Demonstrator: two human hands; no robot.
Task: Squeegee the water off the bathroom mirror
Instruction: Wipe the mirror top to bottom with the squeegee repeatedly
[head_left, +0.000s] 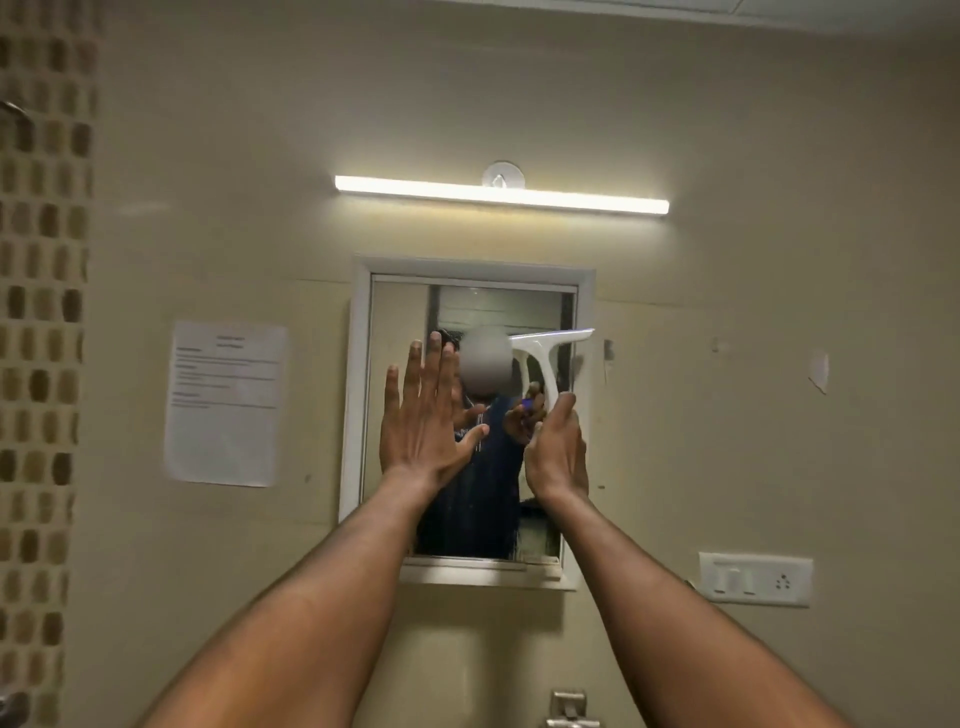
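1. R hand is gripping the white squeegee by its handle, fingers curled round the stem; blade is sitting crosswise at the top, tilted up a bit to the right, over the mirror's upper right part.
2. L hand is lying flat w/ fingers straight and spread, holding nothing; it's showing over the mirror's left half, can't tell if the palm is touching the glass.
3. Mirror is hanging in a white frame at the wall's centre; its glass is reflecting the person's arms and dark top; faint streaks are showing low on the glass.
4. Strip light is glowing above the mirror.
5. Paper notice is sticking to the wall left of the mirror; text too blurred to read.
6. Switch plate is sitting low on the right; a metal tap is peeking in at the near bottom edge; mosaic tiles are running down the far left.
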